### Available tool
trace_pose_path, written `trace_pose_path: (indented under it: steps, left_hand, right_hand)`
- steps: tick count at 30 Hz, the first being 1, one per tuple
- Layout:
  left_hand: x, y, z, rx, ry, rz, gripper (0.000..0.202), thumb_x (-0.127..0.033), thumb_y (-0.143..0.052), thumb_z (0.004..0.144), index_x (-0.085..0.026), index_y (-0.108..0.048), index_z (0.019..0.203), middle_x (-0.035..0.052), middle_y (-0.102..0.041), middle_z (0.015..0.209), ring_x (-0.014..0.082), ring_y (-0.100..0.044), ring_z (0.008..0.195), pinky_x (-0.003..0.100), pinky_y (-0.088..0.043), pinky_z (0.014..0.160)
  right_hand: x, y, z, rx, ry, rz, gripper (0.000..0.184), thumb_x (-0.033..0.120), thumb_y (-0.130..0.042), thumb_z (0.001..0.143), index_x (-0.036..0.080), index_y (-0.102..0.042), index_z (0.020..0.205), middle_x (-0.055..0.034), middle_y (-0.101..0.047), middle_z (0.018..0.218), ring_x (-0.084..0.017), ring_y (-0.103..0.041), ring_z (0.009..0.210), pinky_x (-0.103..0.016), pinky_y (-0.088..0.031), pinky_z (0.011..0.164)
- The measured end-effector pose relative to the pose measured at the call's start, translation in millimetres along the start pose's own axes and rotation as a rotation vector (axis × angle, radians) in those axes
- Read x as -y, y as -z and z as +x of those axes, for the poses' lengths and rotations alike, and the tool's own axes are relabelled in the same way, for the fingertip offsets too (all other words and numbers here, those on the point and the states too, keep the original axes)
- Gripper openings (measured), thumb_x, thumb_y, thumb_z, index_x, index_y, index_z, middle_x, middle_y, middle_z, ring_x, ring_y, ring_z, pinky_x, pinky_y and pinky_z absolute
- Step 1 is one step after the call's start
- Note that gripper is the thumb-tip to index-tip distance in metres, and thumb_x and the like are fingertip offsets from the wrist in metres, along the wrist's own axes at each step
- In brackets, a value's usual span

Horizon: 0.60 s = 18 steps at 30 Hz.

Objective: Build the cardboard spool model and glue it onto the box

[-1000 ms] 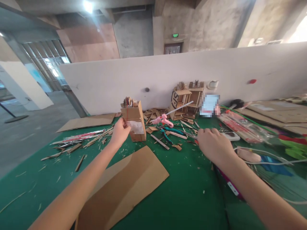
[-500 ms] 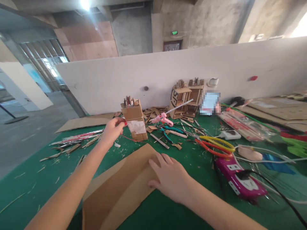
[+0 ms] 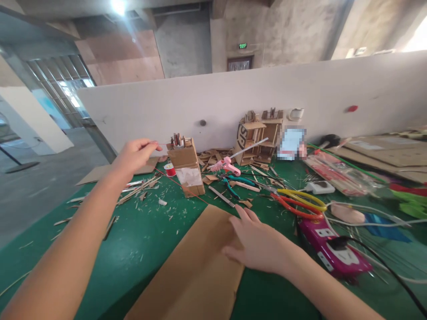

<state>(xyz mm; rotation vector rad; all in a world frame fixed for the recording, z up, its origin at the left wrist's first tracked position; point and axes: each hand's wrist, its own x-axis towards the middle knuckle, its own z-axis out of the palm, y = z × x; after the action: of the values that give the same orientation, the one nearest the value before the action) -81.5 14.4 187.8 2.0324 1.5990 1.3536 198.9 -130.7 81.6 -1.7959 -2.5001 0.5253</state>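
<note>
My left hand [image 3: 135, 155] is raised left of a small cardboard tower [image 3: 187, 164], its fingers pinched on a thin red thread [image 3: 176, 183]. One stretch of thread runs toward the wooden-looking parts on top of the tower; another slopes down across the table toward a cardboard sheet [image 3: 190, 262]. Beside the tower's base stands a spool of red thread [image 3: 170, 170]. My right hand [image 3: 256, 238] lies over the sheet's right edge, fingers stretched out and apart. Whether it also touches the thread cannot be seen.
Behind are a pink glue gun [image 3: 225, 166], pliers [image 3: 231, 186] and a cardboard shelf model [image 3: 255, 138]. Orange-and-yellow-handled scissors [image 3: 300, 202] and a magenta power strip [image 3: 333, 249] with cables lie right. Cardboard scraps and sticks litter the green table [image 3: 140, 235]; a white partition [image 3: 150, 115] borders it.
My left hand has moved up and left from the spool, which now shows, with the thread in its fingers. My right hand and the cardboard sheet have shifted right.
</note>
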Motion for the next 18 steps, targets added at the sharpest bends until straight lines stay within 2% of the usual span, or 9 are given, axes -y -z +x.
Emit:
trace_pose_path:
  steps: [2,5,8,11,13,14,17,18]
  left_hand:
    - [-5.3,6.9,-1.8,-0.006,-0.018,0.083,0.024,-0.030,-0.055,0.085,-0.013,-0.071,0.082,-0.0059,-0.031,0.048,0.0082,-0.027,0.047,0.023,-0.025,0.053]
    - [-11.2,16.5,-2.0,-0.038,-0.102,0.290,0.024,-0.032,-0.055,0.084,-0.014,-0.072,0.081,-0.0032,-0.047,0.055,0.0090,-0.036,0.052,0.024,-0.034,0.063]
    - [-8.6,24.0,5.2,-0.069,-0.146,0.498,0.023,-0.033,-0.058,0.082,-0.015,-0.071,0.082,-0.0021,-0.050,0.057,0.0098,-0.043,0.055,0.029,-0.040,0.071]
    - [2.3,28.6,15.4,-0.087,-0.194,0.693,0.019,-0.030,-0.059,0.080,-0.015,-0.071,0.084,-0.0009,-0.046,0.059,0.0149,-0.050,0.062,0.045,-0.043,0.081]
    - [13.0,27.3,20.1,-0.095,-0.272,0.741,0.018,-0.028,-0.058,0.081,-0.016,-0.070,0.084,0.0024,-0.052,0.068,0.0220,-0.056,0.074,0.055,-0.040,0.089]
    - [19.5,24.5,21.4,-0.089,-0.316,0.729,0.017,-0.026,-0.056,0.082,-0.016,-0.070,0.084,0.0045,-0.056,0.074,0.0254,-0.057,0.080,0.056,-0.039,0.092]
    - [43.3,5.8,19.3,-0.029,-0.348,0.688,0.019,-0.025,-0.054,0.082,-0.020,-0.070,0.090,0.0086,-0.063,0.088,0.0299,-0.061,0.090,0.046,-0.044,0.093]
    - [52.4,-3.3,16.5,0.052,-0.337,0.658,0.022,-0.023,-0.052,0.082,-0.020,-0.070,0.094,0.0100,-0.065,0.091,0.0304,-0.062,0.091,0.043,-0.046,0.091]
  right_hand:
    - [2.9,-3.4,4.3,-0.042,-0.069,0.012,0.072,0.054,-0.057,0.083,0.005,-0.048,0.134,-0.0288,-0.028,0.151,-0.045,-0.026,0.139,-0.056,-0.037,0.103]
    - [4.0,-3.4,8.2,-0.046,-0.061,-0.010,0.080,0.048,-0.065,0.079,0.004,-0.040,0.142,-0.0265,-0.046,0.140,-0.041,-0.039,0.132,-0.053,-0.037,0.103]
    - [-1.9,1.5,6.6,-0.014,-0.061,-0.033,0.084,0.042,-0.068,0.077,0.003,-0.037,0.144,-0.0238,-0.056,0.128,-0.038,-0.048,0.122,-0.049,-0.041,0.100]
    - [-13.1,4.9,3.0,-0.001,-0.067,-0.043,0.090,0.042,-0.070,0.074,0.004,-0.033,0.146,-0.0228,-0.057,0.124,-0.038,-0.049,0.118,-0.049,-0.043,0.096]
    - [-20.3,5.1,1.8,-0.025,-0.021,-0.047,0.090,0.043,-0.070,0.074,0.006,-0.033,0.147,-0.0215,-0.056,0.123,-0.038,-0.048,0.118,-0.050,-0.044,0.096]
    - [-22.8,4.6,1.7,-0.047,0.019,-0.054,0.087,0.041,-0.070,0.075,0.007,-0.034,0.146,-0.0204,-0.056,0.123,-0.037,-0.048,0.118,-0.051,-0.044,0.096]
    - [-24.2,2.0,1.4,-0.120,0.128,-0.091,0.070,0.034,-0.068,0.079,0.009,-0.043,0.139,-0.0182,-0.058,0.119,-0.035,-0.050,0.116,-0.050,-0.045,0.095]
    - [-22.3,0.6,0.9,-0.133,0.143,-0.110,0.062,0.032,-0.066,0.081,0.010,-0.047,0.135,-0.0180,-0.058,0.117,-0.034,-0.051,0.115,-0.050,-0.046,0.094]
